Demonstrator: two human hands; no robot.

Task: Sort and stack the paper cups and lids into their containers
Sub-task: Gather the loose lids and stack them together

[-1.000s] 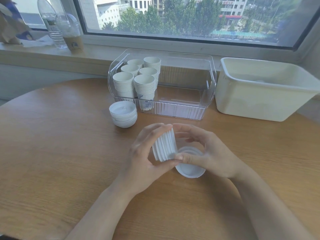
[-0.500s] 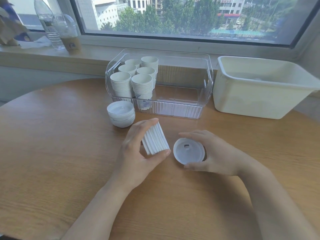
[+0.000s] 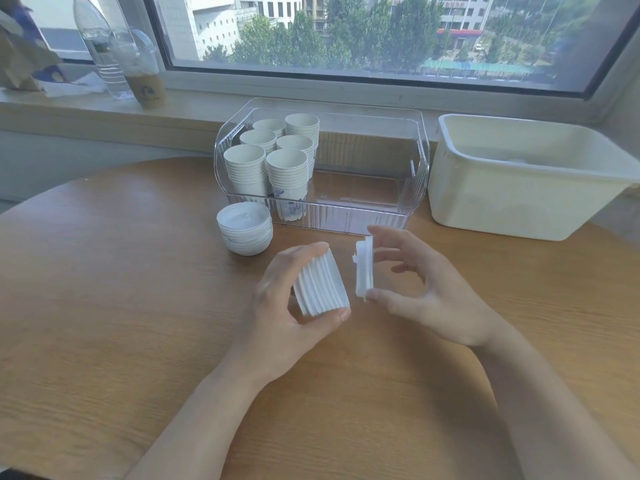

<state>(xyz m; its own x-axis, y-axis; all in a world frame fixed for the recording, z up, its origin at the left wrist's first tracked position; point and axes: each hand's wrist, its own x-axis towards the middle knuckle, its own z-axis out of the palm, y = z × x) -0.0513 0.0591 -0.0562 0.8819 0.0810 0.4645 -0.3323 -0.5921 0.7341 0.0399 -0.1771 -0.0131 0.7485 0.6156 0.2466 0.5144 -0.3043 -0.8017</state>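
The cups [image 3: 273, 161] look sorted: six stacks stand in the left half of the clear bin [image 3: 412, 202], whose right half is bare. The lids are what remains. The left hand [image 3: 287, 306] grips a sideways lid stack [image 3: 320, 285] between thumb and curled fingers, just above the surface [image 3: 104, 306]. The right hand [image 3: 426, 289] pinches a single lid [image 3: 364, 270] on edge between thumb and fingertips, just right of that stack and apart from it; joining them seems the step in hand. A second lid pile [image 3: 245, 227] sits on the surface just near-left of the bin, not yet put away. The white tub [image 3: 485, 202] at far right holds something pale that I cannot make out. A bottle [image 3: 100, 53] and a drink cup [image 3: 142, 67] stand on the sill, well clear. Nothing blocks the way to either container.
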